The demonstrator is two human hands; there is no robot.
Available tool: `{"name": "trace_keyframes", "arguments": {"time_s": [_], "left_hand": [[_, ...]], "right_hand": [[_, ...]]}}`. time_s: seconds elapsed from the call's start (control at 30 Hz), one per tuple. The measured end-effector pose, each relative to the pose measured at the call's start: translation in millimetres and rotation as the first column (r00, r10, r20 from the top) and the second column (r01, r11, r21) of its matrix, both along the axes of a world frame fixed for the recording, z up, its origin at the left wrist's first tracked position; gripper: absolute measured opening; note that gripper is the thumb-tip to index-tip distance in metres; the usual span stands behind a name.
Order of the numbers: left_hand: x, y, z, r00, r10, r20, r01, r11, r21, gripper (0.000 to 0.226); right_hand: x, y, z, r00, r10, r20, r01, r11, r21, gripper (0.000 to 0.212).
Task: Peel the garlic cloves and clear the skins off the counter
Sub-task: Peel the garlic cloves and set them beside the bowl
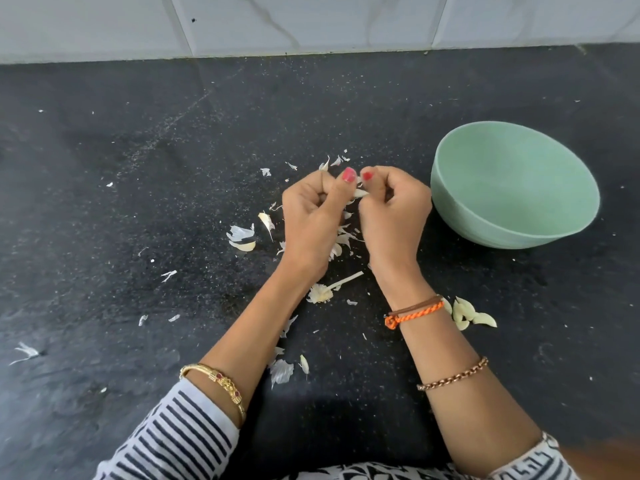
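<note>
A small pale garlic clove (360, 193) is pinched between the two hands above the speckled black stone counter (138, 168), the left hand (313, 220) and right hand (393, 216) both curled tightly round it with thumbs (nails painted red) meeting on top. Thin white papery garlic skins (240, 233) lie scattered on the counter around and beneath the wrists, along with a dried garlic stem with its root base (325, 291). A cluster of pale cloves (465, 315) sits just right of the right wrist. A mint-green round bowl (512, 216) stands near the right hand.
</note>
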State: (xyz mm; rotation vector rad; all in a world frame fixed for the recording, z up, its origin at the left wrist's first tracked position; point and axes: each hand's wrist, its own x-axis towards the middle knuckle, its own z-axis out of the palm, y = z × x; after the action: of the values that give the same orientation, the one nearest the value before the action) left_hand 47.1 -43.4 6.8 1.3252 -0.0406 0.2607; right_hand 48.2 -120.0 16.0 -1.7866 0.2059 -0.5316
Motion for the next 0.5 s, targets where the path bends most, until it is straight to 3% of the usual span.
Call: {"name": "trace_keyframes", "arguments": {"time_s": [0.07,0.17,0.33,0.4,0.47,0.5], "left_hand": [[-0.6,0.7,2.1,1.0,-0.014,0.013,0.014,1.0,-0.008,0.038],[7.9,12.8,1.5,0.997,0.072,0.018,-0.073,0.997,0.009,0.036],[11.3,19.8,-0.2,0.984,0.175,0.037,-0.176,0.984,0.008,0.035],[12.0,23.1,-0.6,0.982,0.184,0.052,-0.185,0.983,0.02,0.032],[12.5,24.4,-0.7,0.979,0.193,0.062,-0.196,0.979,0.053,0.028],[11.9,23.8,-0.5,0.979,0.196,0.062,-0.2,0.978,0.066,0.026]], "right_hand": [[-1.2,-4.5,0.8,1.0,-0.01,-0.006,0.01,0.998,0.062,0.024],[-9.2,-0.2,2.9,0.997,0.025,0.068,-0.026,1.0,0.015,0.023],[-5.3,-0.7,-2.7,0.991,0.046,0.122,-0.025,0.985,-0.168,0.026],[-6.1,-5.1,-4.0,0.987,0.07,0.142,-0.032,0.968,-0.25,0.017],[-7.5,-8.0,-3.3,0.986,0.11,0.128,-0.081,0.973,-0.217,0.005],[-7.5,-8.4,-2.5,0.987,0.119,0.109,-0.103,0.984,-0.144,0.009]]}}
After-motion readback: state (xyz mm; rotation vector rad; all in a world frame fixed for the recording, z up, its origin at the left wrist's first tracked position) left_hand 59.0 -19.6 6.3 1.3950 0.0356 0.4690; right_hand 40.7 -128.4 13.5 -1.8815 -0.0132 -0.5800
